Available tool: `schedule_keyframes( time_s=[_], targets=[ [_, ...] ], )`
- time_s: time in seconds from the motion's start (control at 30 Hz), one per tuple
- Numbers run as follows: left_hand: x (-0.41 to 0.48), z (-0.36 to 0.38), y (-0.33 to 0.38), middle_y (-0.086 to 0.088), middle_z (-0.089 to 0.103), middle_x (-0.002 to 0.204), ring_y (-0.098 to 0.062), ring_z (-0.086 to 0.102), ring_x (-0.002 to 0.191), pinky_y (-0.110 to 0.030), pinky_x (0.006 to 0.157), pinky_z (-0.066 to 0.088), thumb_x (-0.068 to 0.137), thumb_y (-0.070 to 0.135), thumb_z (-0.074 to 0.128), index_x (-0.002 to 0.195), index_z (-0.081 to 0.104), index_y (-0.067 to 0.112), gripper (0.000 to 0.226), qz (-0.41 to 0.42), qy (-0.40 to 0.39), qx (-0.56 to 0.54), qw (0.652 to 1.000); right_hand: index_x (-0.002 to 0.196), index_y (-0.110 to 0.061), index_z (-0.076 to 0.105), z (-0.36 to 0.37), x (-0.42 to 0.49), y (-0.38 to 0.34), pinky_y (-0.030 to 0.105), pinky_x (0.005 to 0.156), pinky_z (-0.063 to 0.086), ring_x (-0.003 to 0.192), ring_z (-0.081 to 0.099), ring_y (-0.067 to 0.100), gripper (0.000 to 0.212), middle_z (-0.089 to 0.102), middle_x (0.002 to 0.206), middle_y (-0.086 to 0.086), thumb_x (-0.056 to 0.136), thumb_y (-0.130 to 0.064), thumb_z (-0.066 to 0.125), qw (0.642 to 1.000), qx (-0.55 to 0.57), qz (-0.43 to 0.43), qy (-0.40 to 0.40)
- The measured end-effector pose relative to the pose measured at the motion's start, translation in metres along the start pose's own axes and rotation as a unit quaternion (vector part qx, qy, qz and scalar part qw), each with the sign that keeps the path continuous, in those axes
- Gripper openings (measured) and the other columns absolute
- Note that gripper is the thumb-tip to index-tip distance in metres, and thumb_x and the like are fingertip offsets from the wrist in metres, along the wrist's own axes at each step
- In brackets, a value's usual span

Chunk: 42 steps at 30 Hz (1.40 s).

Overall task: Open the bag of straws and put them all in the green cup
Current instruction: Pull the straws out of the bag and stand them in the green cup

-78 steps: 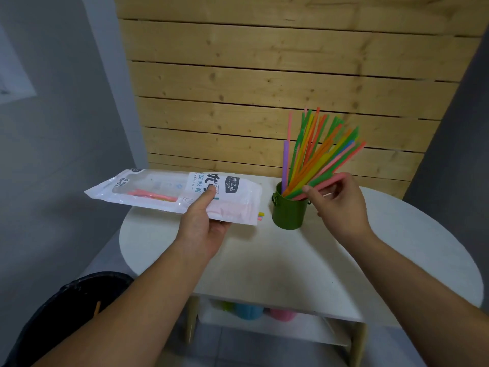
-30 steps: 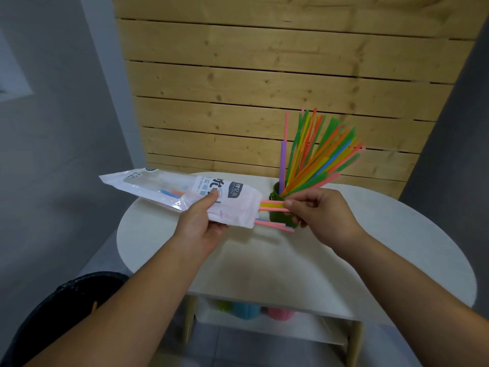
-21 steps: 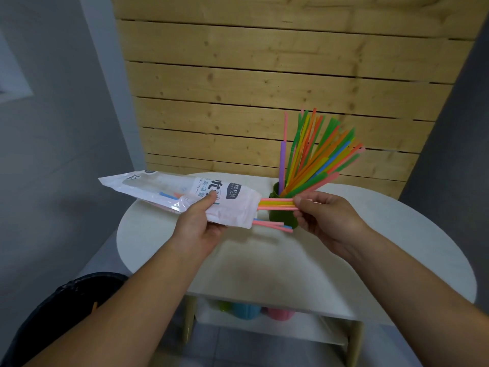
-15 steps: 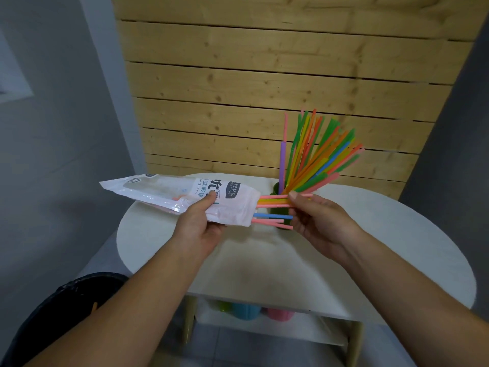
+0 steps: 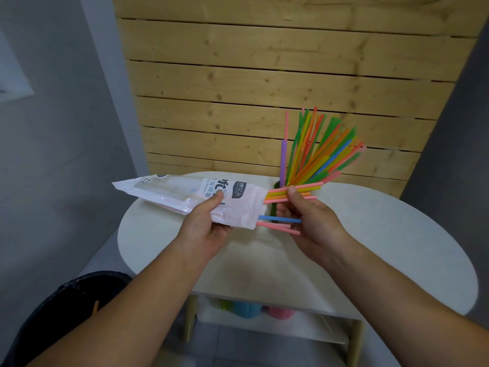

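My left hand (image 5: 209, 229) grips the white straw bag (image 5: 185, 193), held level above the table with its open end to the right. Several straws (image 5: 277, 194) stick out of that end. My right hand (image 5: 309, 221) pinches the upper pink, yellow and orange ones between thumb and fingers. A blue straw (image 5: 277, 219) and two pink ones jut out lower, over my right palm. The green cup (image 5: 276, 185) stands just behind, mostly hidden by the bag and hand. It holds a fan of many coloured straws (image 5: 317, 152) leaning right.
The white round table (image 5: 397, 247) stands against a wooden slat wall. Its lower shelf (image 5: 264, 324) carries green, blue and pink cups. A black bin (image 5: 60, 313) sits on the floor at lower left. Grey walls close in on both sides.
My right hand left the straws in the cup, came to the bag's open end and closed on the upper straws. More straws now stick out of the bag.
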<state>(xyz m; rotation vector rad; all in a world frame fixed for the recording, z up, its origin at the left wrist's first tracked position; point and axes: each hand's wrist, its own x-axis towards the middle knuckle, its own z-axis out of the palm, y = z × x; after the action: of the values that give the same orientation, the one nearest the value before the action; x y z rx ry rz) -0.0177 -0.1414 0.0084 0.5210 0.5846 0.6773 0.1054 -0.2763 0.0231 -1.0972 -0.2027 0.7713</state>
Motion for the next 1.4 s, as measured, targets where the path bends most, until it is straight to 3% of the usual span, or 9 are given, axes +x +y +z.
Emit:
schedule_keyframes(
  time_s=[0.2, 0.33, 0.57, 0.83, 1.0, 1.23, 1.4],
  targets=[
    [-0.002, 0.001, 0.002, -0.009, 0.08, 0.093, -0.021, 0.078, 0.073, -0.034, 0.054, 0.062, 0.094, 0.003, 0.065, 0.119, 0.065, 0.006, 0.025, 0.001, 0.012, -0.021, 1.0, 0.09, -0.005, 0.072, -0.003, -0.005, -0.014, 0.022, 0.068, 0.059, 0.069, 0.071, 0.014, 0.019, 0.075, 0.081, 0.01, 0.097, -0.02, 0.061, 0.992, -0.039, -0.11, 0.041],
    [0.003, -0.003, 0.004, -0.008, 0.08, 0.092, -0.02, 0.078, 0.074, -0.037, 0.063, 0.065, 0.095, 0.003, 0.064, 0.117, 0.066, 0.006, 0.022, 0.004, 0.017, -0.044, 0.999, 0.089, -0.003, 0.072, -0.01, -0.009, -0.03, 0.024, 0.068, 0.06, 0.071, 0.073, 0.02, 0.021, 0.075, 0.079, 0.013, 0.098, -0.018, 0.06, 0.981, -0.057, -0.172, 0.062],
    [0.01, -0.011, 0.007, -0.006, 0.081, 0.089, -0.018, 0.078, 0.076, -0.039, 0.074, 0.064, 0.096, 0.002, 0.063, 0.116, 0.066, 0.008, 0.021, 0.021, 0.021, -0.06, 0.998, 0.09, -0.008, 0.07, -0.035, -0.012, -0.054, 0.02, 0.065, 0.057, 0.064, 0.07, 0.011, 0.019, 0.072, 0.07, 0.003, 0.099, -0.019, 0.058, 0.966, -0.056, -0.229, 0.105],
    [0.012, -0.01, 0.006, -0.005, 0.081, 0.092, -0.018, 0.078, 0.081, -0.037, 0.072, 0.064, 0.096, 0.004, 0.064, 0.12, 0.065, 0.01, 0.025, 0.033, 0.022, -0.048, 0.998, 0.086, -0.012, 0.068, -0.061, -0.01, -0.071, 0.025, 0.074, 0.057, 0.068, 0.068, 0.014, 0.019, 0.068, 0.078, 0.007, 0.099, -0.021, 0.058, 0.945, -0.065, -0.274, 0.166],
    [0.01, -0.01, 0.004, -0.007, 0.077, 0.107, -0.02, 0.075, 0.09, -0.036, 0.065, 0.065, 0.096, 0.005, 0.064, 0.127, 0.063, 0.009, 0.032, 0.031, 0.034, -0.034, 0.998, 0.087, -0.011, 0.07, -0.069, -0.008, -0.077, 0.033, 0.079, 0.061, 0.07, 0.068, 0.019, 0.02, 0.07, 0.079, 0.009, 0.096, -0.026, 0.06, 0.917, -0.113, -0.322, 0.207],
    [0.008, -0.006, 0.001, -0.007, 0.077, 0.105, -0.019, 0.077, 0.08, -0.036, 0.06, 0.064, 0.095, 0.005, 0.065, 0.124, 0.064, 0.011, 0.029, 0.03, 0.038, -0.027, 0.998, 0.078, -0.025, 0.069, -0.06, -0.017, -0.085, 0.03, 0.072, 0.06, 0.067, 0.07, 0.016, 0.021, 0.07, 0.074, 0.001, 0.095, -0.033, 0.06, 0.852, -0.224, -0.416, 0.224],
    [0.008, -0.006, 0.0, -0.008, 0.076, 0.11, -0.021, 0.076, 0.087, -0.038, 0.065, 0.065, 0.095, 0.005, 0.065, 0.127, 0.062, 0.011, 0.032, 0.027, 0.032, -0.024, 0.999, 0.085, -0.019, 0.068, -0.057, -0.019, -0.087, 0.024, 0.07, 0.059, 0.071, 0.07, 0.014, 0.018, 0.069, 0.078, 0.002, 0.097, -0.029, 0.059, 0.836, -0.248, -0.442, 0.211]
  ],
)
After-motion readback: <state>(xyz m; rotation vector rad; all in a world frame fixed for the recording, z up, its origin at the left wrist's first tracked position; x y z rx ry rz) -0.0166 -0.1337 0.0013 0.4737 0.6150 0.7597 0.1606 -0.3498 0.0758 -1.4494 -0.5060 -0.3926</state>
